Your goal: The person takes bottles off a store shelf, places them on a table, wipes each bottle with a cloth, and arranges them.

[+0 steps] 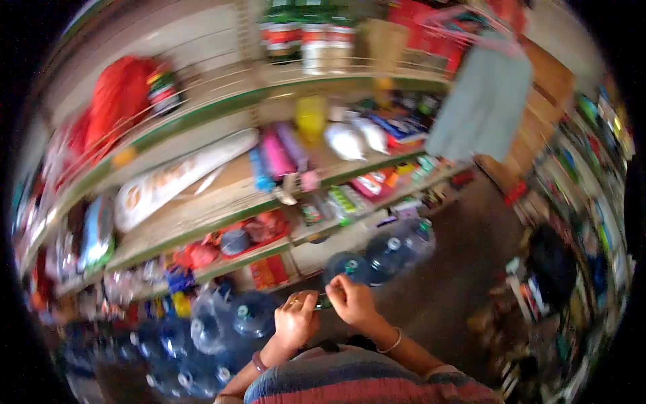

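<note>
My left hand is closed in front of my body, fingers curled, with a ring on one finger. Close beside it, my right hand is closed too, with thumb and fingers pressed together. A small dark, greenish thing shows between the two hands, too blurred to name. Just beyond my right hand stand large blue water jugs on the floor. More blue water jugs are grouped to the left of my left hand.
Shelves with mixed packaged goods run across the front. Green bottles stand on the upper shelf. A grey-green cloth hangs at the right near pink hangers. Cluttered goods line the right side of the dark floor.
</note>
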Demonstrator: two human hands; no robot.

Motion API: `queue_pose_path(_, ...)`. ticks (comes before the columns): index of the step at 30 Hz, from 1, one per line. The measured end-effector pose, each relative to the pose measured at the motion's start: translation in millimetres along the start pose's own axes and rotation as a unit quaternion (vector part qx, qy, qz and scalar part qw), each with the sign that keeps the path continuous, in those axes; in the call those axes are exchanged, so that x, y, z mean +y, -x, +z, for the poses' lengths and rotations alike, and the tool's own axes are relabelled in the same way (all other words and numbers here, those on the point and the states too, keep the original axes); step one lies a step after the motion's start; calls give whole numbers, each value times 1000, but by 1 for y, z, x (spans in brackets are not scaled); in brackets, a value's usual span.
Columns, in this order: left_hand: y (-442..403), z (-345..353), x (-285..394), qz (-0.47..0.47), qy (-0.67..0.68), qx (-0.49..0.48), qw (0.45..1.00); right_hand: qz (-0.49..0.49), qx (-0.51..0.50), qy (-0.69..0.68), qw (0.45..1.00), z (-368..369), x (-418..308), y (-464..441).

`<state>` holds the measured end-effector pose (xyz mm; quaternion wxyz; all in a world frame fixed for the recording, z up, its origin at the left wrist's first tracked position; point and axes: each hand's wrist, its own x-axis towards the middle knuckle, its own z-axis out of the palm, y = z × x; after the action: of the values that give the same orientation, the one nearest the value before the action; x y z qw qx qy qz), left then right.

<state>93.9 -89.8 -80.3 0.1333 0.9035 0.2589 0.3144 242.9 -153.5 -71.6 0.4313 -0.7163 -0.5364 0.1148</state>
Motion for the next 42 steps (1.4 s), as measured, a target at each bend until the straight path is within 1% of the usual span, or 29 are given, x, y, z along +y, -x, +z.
queue_pose_path(3,-13,45,43,-19,58,-87,994,17,80,-63,995,-46,39,28)
queue_pose_path(4,-18,60,60,-29,88,-118,989,3,123,-73,990,-62,54,40)
queue_pose_path(5,-26,78,75,-20,161,-128,978,36,120,-83,989,-83,68,50)
queue_pose_path(6,-35,98,96,-16,230,-140,963,66,116,-97,986,-106,81,63)
queue_pose_path(7,-43,113,122,-69,289,-211,931,93,134,-115,980,-132,94,80)
queue_pose_path(9,-57,147,165,-48,360,-254,896,132,162,-157,965,-181,122,103)
queue_pose_path(10,-64,169,196,-38,389,-276,878,142,180,-133,964,-210,146,119)
queue_pose_path(11,-69,183,218,-56,389,-322,861,155,194,-104,963,-228,161,132)
queue_pose_path(13,-69,226,256,-146,497,-381,766,169,237,-62,955,-262,188,163)
queue_pose_path(14,-71,236,274,-203,546,-409,703,174,250,-43,952,-276,190,174)
queue_pose_path(15,-85,222,311,-229,531,-425,696,171,265,-24,949,-285,200,184)
queue_pose_path(16,-88,233,325,-228,544,-445,674,167,280,-5,945,-292,211,194)
queue_pose_path(17,-90,245,343,-228,556,-459,654,197,288,-48,936,-303,218,206)
queue_pose_path(18,-93,258,359,-229,571,-471,632,205,306,-35,929,-314,225,216)
queue_pose_path(21,-102,295,391,-188,582,-516,600,232,342,-13,910,-340,244,238)
queue_pose_path(24,-111,349,414,-130,566,-564,587,267,371,-18,889,-368,264,255)
queue_pose_path(25,-116,363,427,-147,591,-585,536,275,389,-20,879,-378,274,260)
queue_pose_path(27,-128,390,460,-168,591,-611,499,288,434,-40,853,-391,305,268)
queue_pose_path(28,-136,402,474,-178,590,-623,483,314,433,-59,843,-403,314,269)
queue_pose_path(29,-144,417,486,-145,575,-636,494,338,433,-79,832,-419,322,268)
queue_pose_path(30,-153,431,498,-148,575,-643,483,361,435,-98,819,-436,331,267)
queue_pose_path(31,-164,444,512,-152,576,-650,471,342,454,-99,817,-448,345,265)
queue_pose_path(32,-171,459,527,-155,578,-657,458,332,471,-76,814,-459,361,266)
queue_pose_path(34,-183,491,556,-136,588,-649,464,317,501,-35,805,-484,384,264)
queue_pose_path(35,-188,505,569,-126,591,-646,467,332,504,-15,797,-497,391,265)
queue_pose_path(38,-206,549,618,29,508,-658,555,359,534,38,765,-549,408,272)
queue_pose_path(40,-212,564,659,143,465,-646,588,365,577,61,729,-565,425,287)
queue_pose_path(41,-213,572,679,204,444,-633,600,351,614,11,707,-568,439,299)
queue_pose_path(42,-209,585,697,263,438,-597,619,363,632,-3,685,-573,453,313)
